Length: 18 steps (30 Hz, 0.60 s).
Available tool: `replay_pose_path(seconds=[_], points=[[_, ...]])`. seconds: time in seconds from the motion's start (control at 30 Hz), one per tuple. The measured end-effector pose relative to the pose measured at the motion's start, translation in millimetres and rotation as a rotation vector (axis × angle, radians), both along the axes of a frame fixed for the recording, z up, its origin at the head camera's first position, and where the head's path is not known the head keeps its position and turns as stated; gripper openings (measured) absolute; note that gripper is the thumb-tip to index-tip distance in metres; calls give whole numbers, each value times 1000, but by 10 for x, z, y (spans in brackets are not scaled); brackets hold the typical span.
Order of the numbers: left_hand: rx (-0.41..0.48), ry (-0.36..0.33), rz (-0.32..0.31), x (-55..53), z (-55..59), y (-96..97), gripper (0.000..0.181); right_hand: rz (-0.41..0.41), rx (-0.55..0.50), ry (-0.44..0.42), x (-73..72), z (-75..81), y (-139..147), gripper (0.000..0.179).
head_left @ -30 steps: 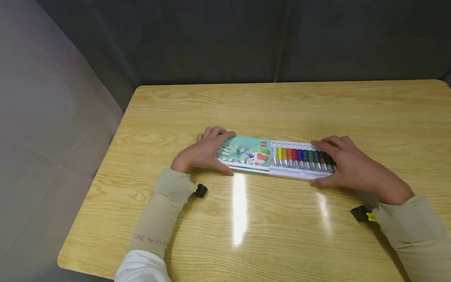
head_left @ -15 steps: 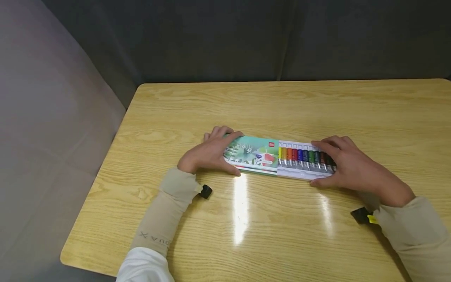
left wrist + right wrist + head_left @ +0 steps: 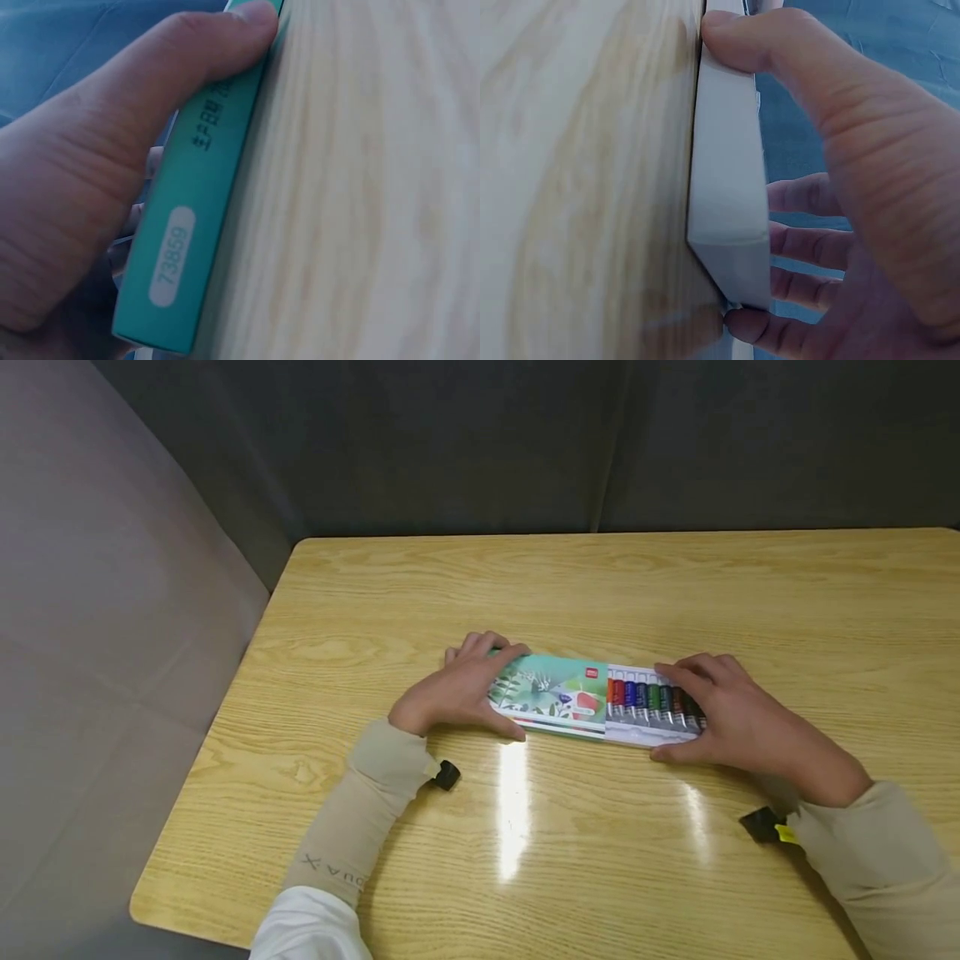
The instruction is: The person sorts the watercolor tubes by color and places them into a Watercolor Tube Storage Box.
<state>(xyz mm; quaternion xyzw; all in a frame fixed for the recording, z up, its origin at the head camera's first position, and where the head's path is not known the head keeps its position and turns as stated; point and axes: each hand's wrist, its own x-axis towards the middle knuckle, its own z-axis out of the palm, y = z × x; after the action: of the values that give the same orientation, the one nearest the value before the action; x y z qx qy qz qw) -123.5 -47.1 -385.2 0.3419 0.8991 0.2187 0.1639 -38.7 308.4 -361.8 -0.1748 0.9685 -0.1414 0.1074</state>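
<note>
A green paint box sleeve (image 3: 555,695) with a leaf and flower print lies flat on the table. My left hand (image 3: 467,692) grips its left end, thumb along the near edge and fingers over the far edge. From the sleeve's right end sticks out a white tray (image 3: 628,732) with several paint tubes (image 3: 654,697), red, blue, green and brown among them. My right hand (image 3: 726,720) holds the tray's right end between thumb and fingers. In the right wrist view the thumb presses the white side wall (image 3: 729,150). Part of the tray is hidden inside the sleeve.
The wood-grain table (image 3: 420,585) extends around the box on all sides. A dark curtain (image 3: 450,452) hangs behind its far edge, and a pale cloth wall (image 3: 127,635) stands to the left. Light glares off the tabletop in front of the box.
My left hand has moved right with the sleeve, which covers more of the tray; the yellow tubes are now hidden. My right hand, still gripping the tray, has shifted slightly left.
</note>
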Motion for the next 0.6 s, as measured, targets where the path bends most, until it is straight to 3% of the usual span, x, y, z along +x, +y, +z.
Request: replay_pose_path(seconds=[0.6], points=[[-23, 33, -18, 126, 26, 184, 115, -4, -41, 5, 70, 38, -101, 116]])
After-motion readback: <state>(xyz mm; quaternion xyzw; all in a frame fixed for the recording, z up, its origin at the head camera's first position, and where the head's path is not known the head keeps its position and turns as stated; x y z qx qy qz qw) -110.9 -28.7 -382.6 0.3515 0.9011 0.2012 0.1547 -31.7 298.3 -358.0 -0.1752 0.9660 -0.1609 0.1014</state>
